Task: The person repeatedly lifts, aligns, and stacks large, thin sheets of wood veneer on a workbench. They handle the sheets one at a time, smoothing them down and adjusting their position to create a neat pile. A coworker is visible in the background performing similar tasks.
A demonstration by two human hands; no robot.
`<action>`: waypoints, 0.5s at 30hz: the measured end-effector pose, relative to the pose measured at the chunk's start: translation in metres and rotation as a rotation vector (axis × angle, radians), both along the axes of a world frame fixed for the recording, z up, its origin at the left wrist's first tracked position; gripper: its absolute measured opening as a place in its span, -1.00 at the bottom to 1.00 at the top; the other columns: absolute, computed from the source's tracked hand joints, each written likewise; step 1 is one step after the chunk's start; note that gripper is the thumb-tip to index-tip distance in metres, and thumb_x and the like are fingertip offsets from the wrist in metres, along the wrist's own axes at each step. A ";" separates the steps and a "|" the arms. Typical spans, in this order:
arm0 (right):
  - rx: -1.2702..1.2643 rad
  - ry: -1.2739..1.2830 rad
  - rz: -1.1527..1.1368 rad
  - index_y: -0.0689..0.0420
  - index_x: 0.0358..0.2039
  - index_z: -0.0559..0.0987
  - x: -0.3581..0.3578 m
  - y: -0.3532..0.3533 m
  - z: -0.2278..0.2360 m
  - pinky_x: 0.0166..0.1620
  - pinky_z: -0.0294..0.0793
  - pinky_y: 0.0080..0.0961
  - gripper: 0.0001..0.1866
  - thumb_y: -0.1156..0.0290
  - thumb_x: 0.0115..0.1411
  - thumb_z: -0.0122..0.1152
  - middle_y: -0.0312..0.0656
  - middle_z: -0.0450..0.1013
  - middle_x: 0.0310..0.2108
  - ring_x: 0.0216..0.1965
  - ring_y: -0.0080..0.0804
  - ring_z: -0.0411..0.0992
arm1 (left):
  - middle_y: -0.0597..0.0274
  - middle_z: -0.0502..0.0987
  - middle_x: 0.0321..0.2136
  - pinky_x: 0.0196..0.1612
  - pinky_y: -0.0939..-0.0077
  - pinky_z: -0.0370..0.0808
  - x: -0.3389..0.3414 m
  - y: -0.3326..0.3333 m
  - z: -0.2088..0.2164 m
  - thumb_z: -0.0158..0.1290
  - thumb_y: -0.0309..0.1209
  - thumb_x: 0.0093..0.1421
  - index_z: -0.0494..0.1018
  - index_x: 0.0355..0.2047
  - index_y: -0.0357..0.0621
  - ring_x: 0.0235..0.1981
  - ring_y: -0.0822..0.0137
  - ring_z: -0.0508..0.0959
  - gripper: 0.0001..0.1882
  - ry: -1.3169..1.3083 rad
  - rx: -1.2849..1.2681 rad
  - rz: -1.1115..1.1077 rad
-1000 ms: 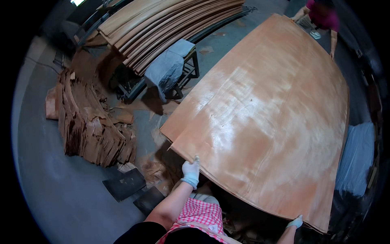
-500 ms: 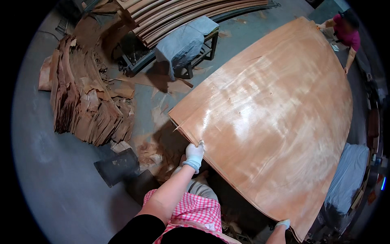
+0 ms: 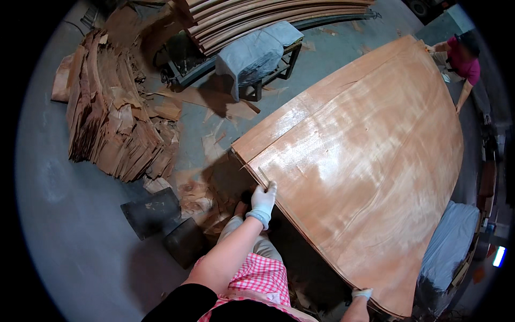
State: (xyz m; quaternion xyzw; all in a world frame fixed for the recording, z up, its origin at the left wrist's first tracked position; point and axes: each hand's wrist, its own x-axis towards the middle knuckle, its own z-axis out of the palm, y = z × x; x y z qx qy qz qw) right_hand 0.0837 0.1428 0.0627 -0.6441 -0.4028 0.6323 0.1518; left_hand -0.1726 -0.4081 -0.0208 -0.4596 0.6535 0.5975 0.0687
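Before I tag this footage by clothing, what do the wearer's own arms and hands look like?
The left hand and right hand wear whitish gloves; the left has a pale bluish cuff. A black sleeve ends above the bare left forearm. No right sleeve shows.

Passable gap between wood sheet and draped stand; veneer stack blocks left.

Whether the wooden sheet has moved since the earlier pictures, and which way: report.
Yes: the wooden sheet has swung right at its far end, away from the covered stand; more floor shows between them.
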 end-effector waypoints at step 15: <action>-0.213 -0.322 -0.308 -0.13 -0.33 0.51 0.001 -0.045 -0.111 -0.37 0.32 -0.45 -0.76 0.32 0.16 -0.20 -0.40 0.50 -0.29 -0.35 -0.43 0.40 | -0.07 0.46 -0.05 0.07 0.16 0.37 -0.061 -0.079 0.056 0.15 0.06 0.07 0.37 0.05 -0.17 -0.05 0.03 0.46 -0.32 0.247 -0.936 -0.587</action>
